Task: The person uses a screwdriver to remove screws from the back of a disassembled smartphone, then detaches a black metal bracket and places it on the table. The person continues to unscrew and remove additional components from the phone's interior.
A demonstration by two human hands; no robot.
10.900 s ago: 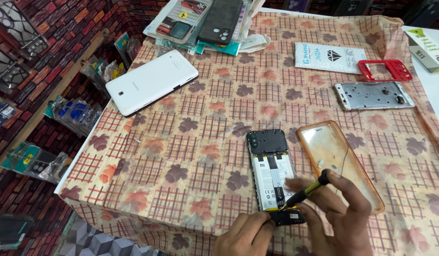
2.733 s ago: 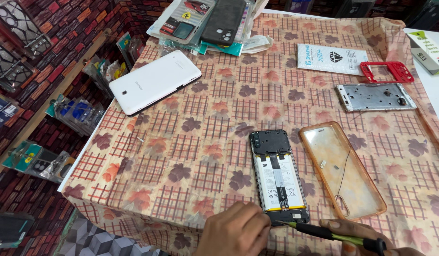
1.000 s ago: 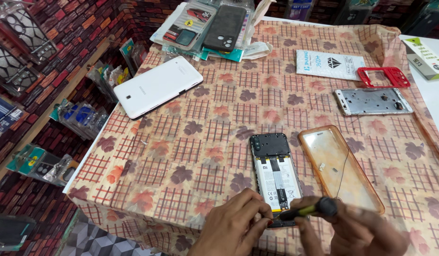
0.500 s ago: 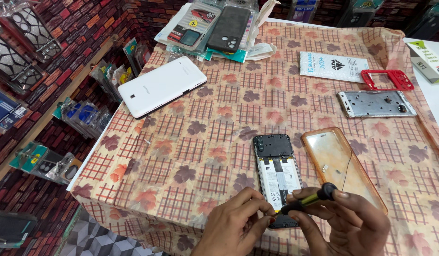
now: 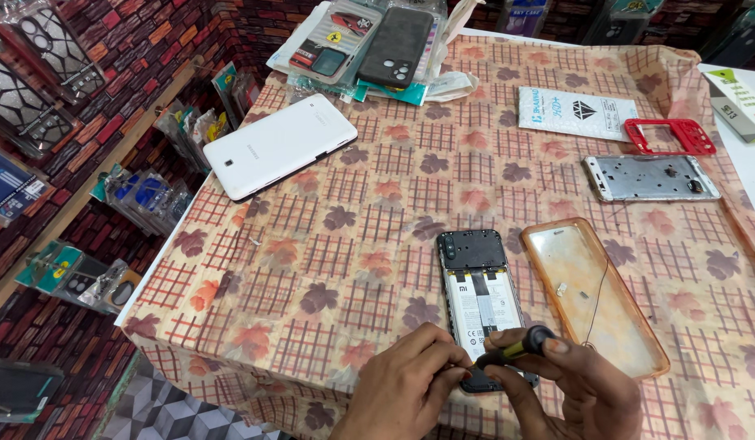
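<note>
An opened smartphone with its back cover off, black upper plate and white battery showing [image 5: 482, 297], lies face down near the front edge of the worktop [image 5: 353, 236], which is draped in a beige checked cloth printed with brown leaves. The right hand [image 5: 569, 383] has its grip closed round a small screwdriver with a black and yellow handle [image 5: 520, 346], whose tip points at the phone's lower end. The left hand [image 5: 410, 391] rests at that same lower end, fingertips pinched narrowly on the phone's edge; the tip of the tool and the phone's bottom are hidden behind the two hands.

Just right of the phone, not touching it, lies a clear orange-tinted soft phone case [image 5: 593, 293], hollow side up, holding a thin dark wire and a small pale scrap. Farther back on the right sits a silver metal phone mid-frame [image 5: 650, 178], then a red plastic phone frame [image 5: 679, 136] beside a white flat packet with a black diamond mark [image 5: 577, 112]. A white box with green trim [image 5: 740, 102] is cut off at the right edge. At back left a white tablet [image 5: 279, 145] lies face down, and behind it a heap of packaged phone covers, one black [image 5: 396, 46]. More packaged covers hang on the brick-patterned wall [image 5: 108, 81] on the left.
</note>
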